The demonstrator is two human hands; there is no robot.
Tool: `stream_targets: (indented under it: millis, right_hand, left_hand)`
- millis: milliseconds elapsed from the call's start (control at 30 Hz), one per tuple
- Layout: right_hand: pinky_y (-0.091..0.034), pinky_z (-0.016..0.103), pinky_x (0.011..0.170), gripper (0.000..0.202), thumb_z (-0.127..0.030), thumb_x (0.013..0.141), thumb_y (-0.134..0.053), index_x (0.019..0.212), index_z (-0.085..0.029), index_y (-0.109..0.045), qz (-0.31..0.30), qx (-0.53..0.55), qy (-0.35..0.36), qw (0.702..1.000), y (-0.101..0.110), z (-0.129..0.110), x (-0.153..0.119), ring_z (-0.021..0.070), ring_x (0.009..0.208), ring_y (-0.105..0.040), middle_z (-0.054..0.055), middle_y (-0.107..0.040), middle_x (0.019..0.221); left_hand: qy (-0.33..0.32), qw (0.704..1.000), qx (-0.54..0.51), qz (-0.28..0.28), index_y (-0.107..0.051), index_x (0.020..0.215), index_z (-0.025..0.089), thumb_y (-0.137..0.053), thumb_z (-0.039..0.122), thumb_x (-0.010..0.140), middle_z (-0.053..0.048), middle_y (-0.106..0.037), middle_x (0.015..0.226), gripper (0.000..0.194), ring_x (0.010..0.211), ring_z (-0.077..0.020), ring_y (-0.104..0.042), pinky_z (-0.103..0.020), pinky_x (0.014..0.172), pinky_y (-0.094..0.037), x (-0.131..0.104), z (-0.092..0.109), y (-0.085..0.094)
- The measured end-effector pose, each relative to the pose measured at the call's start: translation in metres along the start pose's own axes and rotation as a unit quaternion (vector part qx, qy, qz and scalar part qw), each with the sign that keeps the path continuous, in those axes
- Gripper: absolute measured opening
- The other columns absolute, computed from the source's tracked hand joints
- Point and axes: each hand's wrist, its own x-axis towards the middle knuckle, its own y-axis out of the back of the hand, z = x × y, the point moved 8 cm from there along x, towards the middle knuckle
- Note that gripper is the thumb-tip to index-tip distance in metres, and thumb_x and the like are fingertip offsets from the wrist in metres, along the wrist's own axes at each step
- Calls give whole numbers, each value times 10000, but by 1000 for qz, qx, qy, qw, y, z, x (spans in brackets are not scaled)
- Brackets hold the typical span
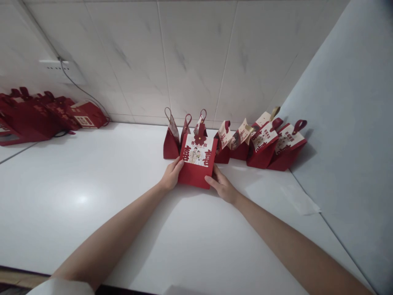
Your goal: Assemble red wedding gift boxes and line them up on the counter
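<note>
Both hands grasp one red gift box (195, 176) at the middle of a white worktop (138, 172), the box standing nearer than the neighbouring boxes and directly in front of some of them. The left hand (172, 175) is closed on its left edge, thumb at the front; the right hand (223, 186) grips its lower right side, thumb on the front face and fingers along the side. The box bears a pale printed panel (198, 151) showing a couple between red characters, and a dark red strap (201, 130) at its top; whether its base rests on the surface cannot be told. Just beyond and to the left stands a narrow box with a loop handle (171, 148), with two more loops rising behind the held box. To the right, a row of similar red and cream boxes (260, 159) reaches towards a pale side panel (344, 131), and a thin whitish sheet (302, 201) lies nearer than the row's right end. At the far left, a cluster of red boxes (33, 123) stands near the tiled wall (196, 57), beneath a white socket panel (66, 71) from which a grey cable (80, 89) descends to the right
</note>
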Motion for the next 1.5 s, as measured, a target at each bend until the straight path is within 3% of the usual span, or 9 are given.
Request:
stream_targets:
  millis: [433, 533, 667, 800, 900, 1033, 1167, 1333, 1500]
  right_hand:
    - [-390, 457, 1156, 628, -422, 945, -556, 1511, -313, -305, 7, -7, 9, 1000, -1, 0, -1, 227, 1370, -469, 42, -450, 1521]
    - [-425, 487, 1117, 621, -415, 921, -594, 1482, -298, -355, 57, -79, 50, 994, 7, -9, -6, 259, 1323, -510, 72, -492, 1473]
    - [-445, 519, 1083, 663, -397, 856, -677, 1452, -292, -406, 123, -238, 144, 953, 13, -33, -18, 298, 1291, -510, 106, -521, 1391]
    - [-461, 510, 1067, 592, -314, 864, -661, 1415, -298, -446, 159, -335, 223, 902, 10, -55, -25, 302, 1269, -523, 108, -511, 1381]
    - [-508, 502, 990, 565, -281, 846, -673, 1374, -275, -473, 160, -393, 288, 859, 0, -66, -31, 312, 1185, -569, 126, -549, 1306]
    - [-526, 514, 918, 518, -286, 828, -677, 1317, -285, -506, 112, -453, 326, 822, -16, -65, -35, 326, 1105, -588, 133, -568, 1230]
    - [-515, 517, 928, 551, -268, 832, -650, 1354, -292, -477, 95, -442, 308, 837, -16, -61, -32, 332, 1128, -568, 137, -542, 1254]
    - [-512, 526, 929, 541, -231, 841, -624, 1355, -292, -465, 86, -445, 303, 838, -18, -59, -29, 322, 1104, -571, 123, -555, 1196]
    - [-493, 503, 992, 512, -239, 848, -660, 1330, -271, -491, 90, -422, 277, 859, -15, -62, -24, 313, 1214, -534, 137, -525, 1320]
  left_hand:
    - [-5, 1000, 29, 2, -572, 1330, 140, -448, 599, 923, -115, -606, 1364, 625, 1236, -337, -566, -450, 1082, -437, 1, 1, 2]
    - [-51, 997, 60, 19, -467, 1406, 171, -458, 555, 937, -118, -577, 1393, 606, 1250, -317, -551, -464, 1085, -432, -2, 12, 1]
    - [-111, 987, 115, 31, -357, 1473, 222, -453, 487, 962, -121, -531, 1433, 584, 1214, -293, -569, -461, 1042, -464, -6, 23, -3]
    - [-127, 980, 124, -92, -210, 1554, 265, -564, 502, 902, -147, -465, 1480, 779, 1151, -311, -604, -462, 943, -527, -9, 17, -23]
    - [-193, 961, 73, -184, -49, 1580, 267, -692, 563, 784, -166, -289, 1585, 1065, 1350, -384, -437, -509, 1067, -435, -20, 25, -41]
    - [-171, 974, 24, -147, -74, 1575, 232, -754, 495, 755, -194, -339, 1548, 1097, 1392, -382, -385, -507, 1145, -343, -28, 31, -49]
    - [-159, 981, 25, -107, 38, 1558, 281, -780, 358, 753, -188, -348, 1525, 1150, 1362, -346, -430, -498, 1102, -402, -34, 39, -50]
    - [-185, 977, 96, -34, -217, 1506, 270, -823, 348, 681, -167, -328, 1506, 1027, 1372, -360, -390, -490, 1089, -421, -35, 47, -41]
    - [-149, 988, 39, 3, -34, 1541, 281, -758, 439, 740, -155, -413, 1490, 1091, 1293, -358, -499, -474, 1036, -470, -29, 37, -29]
